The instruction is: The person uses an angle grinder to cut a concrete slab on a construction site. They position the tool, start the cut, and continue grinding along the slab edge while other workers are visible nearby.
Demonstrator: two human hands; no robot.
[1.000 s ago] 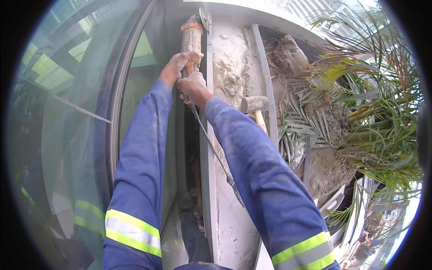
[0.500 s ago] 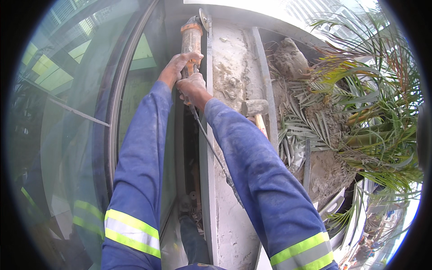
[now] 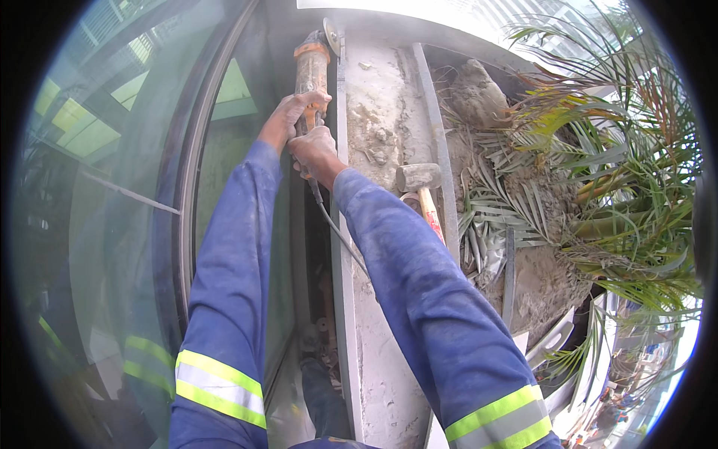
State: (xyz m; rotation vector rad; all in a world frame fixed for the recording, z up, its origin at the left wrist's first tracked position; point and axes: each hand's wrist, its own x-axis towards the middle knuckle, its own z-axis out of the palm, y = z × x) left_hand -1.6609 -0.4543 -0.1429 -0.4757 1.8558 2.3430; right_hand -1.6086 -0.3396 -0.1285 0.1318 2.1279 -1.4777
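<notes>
Both my arms reach forward to a dusty orange angle grinder [image 3: 312,73]. My left hand [image 3: 295,116] is wrapped round its body, and just behind it my right hand [image 3: 317,152] grips the rear handle. At the far end, the round disc [image 3: 331,37] stands on edge against the top of a thin grey slab edge [image 3: 342,97]. A black cord [image 3: 334,228] runs from the grinder back beneath my right forearm. To the right of my right hand, a hammer [image 3: 419,177] with a blocky head and a wooden, partly red handle lies on the dusty ledge.
A glass panel with a dark frame [image 3: 198,150] rises close on the left. Rubble-strewn ledge [image 3: 374,127] runs along the middle. Right of it are a soil bed [image 3: 538,277], a large stone [image 3: 480,96] and palm fronds [image 3: 636,172]. Dust hangs around the disc.
The grinder and both hands have shifted slightly in the picture, as has the whole scene. More dust hazes the air near the disc. My grip is the same.
</notes>
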